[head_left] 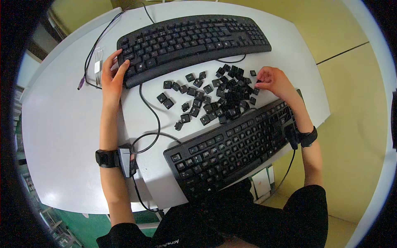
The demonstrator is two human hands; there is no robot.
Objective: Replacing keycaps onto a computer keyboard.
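The right hand (273, 80) pinches one loose keycap (257, 82) at the pile's (229, 97) edge; the left hand (111, 76), fingers open, steadies the far keyboard (192, 41). Better lift it straight, without disturbing neighbours.

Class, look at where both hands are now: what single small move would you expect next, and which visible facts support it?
Probably the right hand lifts one loose keycap from the pile of keycaps at its fingertips. The left hand steadies the far keyboard by its corner; the near keyboard lies untouched. Whether a cap is already pinched cannot be told.
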